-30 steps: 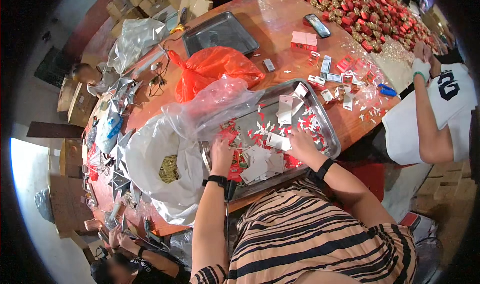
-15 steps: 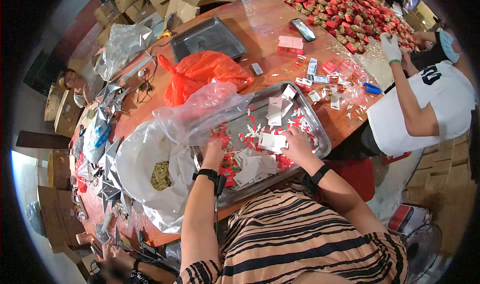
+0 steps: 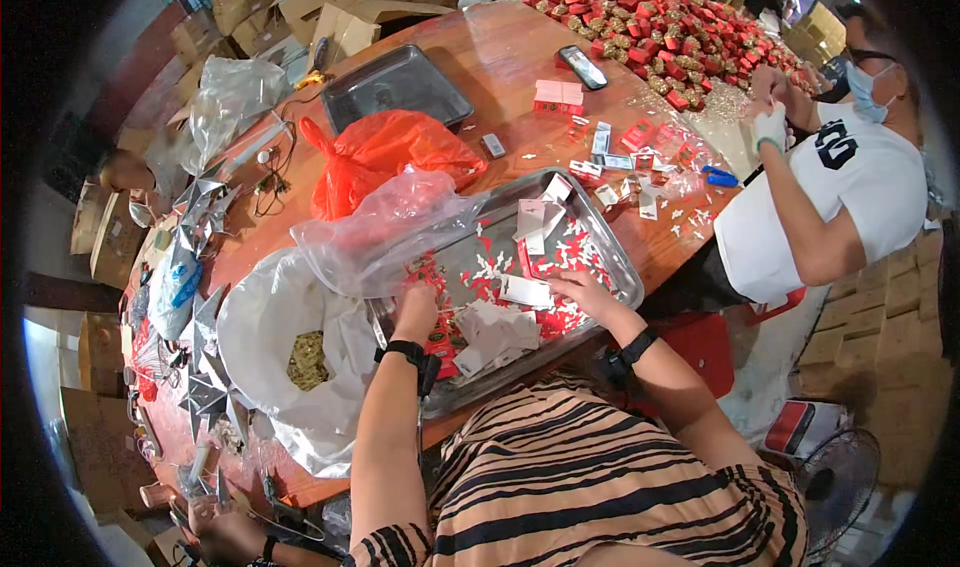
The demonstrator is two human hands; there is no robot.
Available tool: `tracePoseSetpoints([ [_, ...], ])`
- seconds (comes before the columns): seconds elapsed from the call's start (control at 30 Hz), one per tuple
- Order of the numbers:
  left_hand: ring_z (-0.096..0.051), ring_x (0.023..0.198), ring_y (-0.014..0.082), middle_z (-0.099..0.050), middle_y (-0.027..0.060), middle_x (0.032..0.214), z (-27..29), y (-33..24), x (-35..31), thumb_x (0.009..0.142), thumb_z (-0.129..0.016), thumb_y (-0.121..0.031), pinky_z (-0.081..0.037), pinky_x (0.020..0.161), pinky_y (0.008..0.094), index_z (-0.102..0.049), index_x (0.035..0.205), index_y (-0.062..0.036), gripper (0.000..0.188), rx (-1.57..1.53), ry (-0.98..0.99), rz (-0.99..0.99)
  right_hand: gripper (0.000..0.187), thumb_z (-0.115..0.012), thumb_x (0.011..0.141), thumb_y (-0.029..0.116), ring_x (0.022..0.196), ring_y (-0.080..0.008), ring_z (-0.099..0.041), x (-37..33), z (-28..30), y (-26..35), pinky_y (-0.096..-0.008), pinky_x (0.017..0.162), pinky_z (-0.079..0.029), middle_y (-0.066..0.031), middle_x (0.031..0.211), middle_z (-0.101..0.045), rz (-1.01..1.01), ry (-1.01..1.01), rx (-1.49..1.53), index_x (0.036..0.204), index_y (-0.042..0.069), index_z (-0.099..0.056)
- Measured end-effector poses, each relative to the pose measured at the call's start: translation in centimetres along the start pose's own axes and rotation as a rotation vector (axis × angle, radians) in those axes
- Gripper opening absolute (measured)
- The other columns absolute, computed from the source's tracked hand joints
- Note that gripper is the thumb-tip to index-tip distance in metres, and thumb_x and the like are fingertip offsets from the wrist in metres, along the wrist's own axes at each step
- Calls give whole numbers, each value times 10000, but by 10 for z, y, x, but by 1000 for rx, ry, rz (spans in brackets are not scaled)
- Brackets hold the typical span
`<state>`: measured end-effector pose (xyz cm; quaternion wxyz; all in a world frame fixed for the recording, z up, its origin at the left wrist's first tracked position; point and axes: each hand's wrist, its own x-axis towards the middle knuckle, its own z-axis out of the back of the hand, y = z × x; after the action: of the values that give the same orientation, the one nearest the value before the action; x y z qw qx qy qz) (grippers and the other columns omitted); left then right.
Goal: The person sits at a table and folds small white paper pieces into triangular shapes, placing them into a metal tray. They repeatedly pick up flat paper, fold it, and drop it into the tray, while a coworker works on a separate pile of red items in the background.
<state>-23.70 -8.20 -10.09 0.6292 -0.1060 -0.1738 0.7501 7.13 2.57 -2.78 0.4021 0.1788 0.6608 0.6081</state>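
Observation:
A metal tray (image 3: 622, 257) in front of me holds red and white card pieces. My right hand (image 3: 582, 292) is over it, fingers stretched at the right end of a white card (image 3: 525, 291). I see no card clearly gripped in it. My left hand (image 3: 417, 309) reaches into the tray's left side among red printed cards (image 3: 440, 329), beside a clear plastic bag (image 3: 385, 239); its fingertips are hidden. Between my hands and the near rim lies a pile of white cards (image 3: 495, 337). Pale cards (image 3: 533, 222) rest farther back in the tray.
Left of the tray stands a white-lined container (image 3: 250, 312) with gold pieces inside. Behind are a red plastic bag (image 3: 385, 157) and a dark tray (image 3: 400, 87). A phone (image 3: 582, 67) lies near heaped red-and-gold items (image 3: 670, 37). A co-worker (image 3: 850, 187) sits at the right.
My right hand has drawn slightly right, off the white card, which stays in the tray. My left hand remains at the tray's left side. The whole view has shifted a little.

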Motion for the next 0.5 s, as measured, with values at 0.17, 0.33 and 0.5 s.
tracePoseSetpoints([
  [0.17, -570, 748, 367, -586, 197, 734, -2, 7, -3, 649, -547, -26, -456, 676, 435, -593, 675, 8, 64, -64, -59, 12, 306, -680, 761, 228, 783, -153, -550, -1, -2, -5, -265, 706, -433, -77, 884, -577, 129, -55, -289, 950, 1, -600],
  [0.33, -604, 642, 290, -604, 164, 667, 26, -5, -10, 637, -601, -14, -474, 594, 361, -611, 670, 6, 40, -312, -86, 80, 425, -737, 650, 243, 1034, -290, -475, -3, -14, -9, -364, 886, -384, -112, 1033, -528, 401, -305, -634, 1000, 48, -596],
  [0.5, -560, 562, 135, -605, 76, 616, 55, -16, -18, 680, -678, -76, -438, 548, 276, -636, 708, 20, 108, -623, -52, 223, 368, -741, 631, 255, 798, -297, -564, -9, -30, 13, -352, 728, -453, -121, 874, -560, 536, -206, -579, 899, 31, -626],
])
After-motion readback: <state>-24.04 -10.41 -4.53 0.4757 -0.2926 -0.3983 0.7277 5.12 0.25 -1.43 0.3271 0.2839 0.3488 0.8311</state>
